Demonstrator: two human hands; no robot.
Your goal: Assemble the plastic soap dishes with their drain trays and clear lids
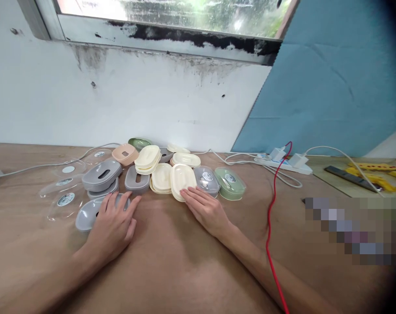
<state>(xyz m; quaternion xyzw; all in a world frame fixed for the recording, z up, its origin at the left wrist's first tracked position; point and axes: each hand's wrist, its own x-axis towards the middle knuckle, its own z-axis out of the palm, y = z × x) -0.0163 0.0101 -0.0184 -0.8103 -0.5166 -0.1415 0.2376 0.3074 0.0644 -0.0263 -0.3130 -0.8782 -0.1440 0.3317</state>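
Observation:
My left hand (114, 220) lies with spread fingers on a grey oval plastic piece (86, 217), whose middle it partly covers. Behind that hand, more grey pieces with a long slot (103, 172) are stacked, and another grey slotted piece (137, 179) sits to their right. Fingers outstretched, my right hand (209, 211) touches the front right edge of a cream shallow dish (184, 179). More cream dishes (147, 158) are piled behind and to its left. Right of the hand stand a grey box with a clear lid (207, 179) and a green one (230, 183).
Clear lids with round labels (66, 199) lie at the left. A peach slotted piece (124, 153) and a green piece (139, 143) are near the wall. A red cable (270, 218) crosses the table from a white power strip (284, 165). Yellow items (376, 174) lie far right.

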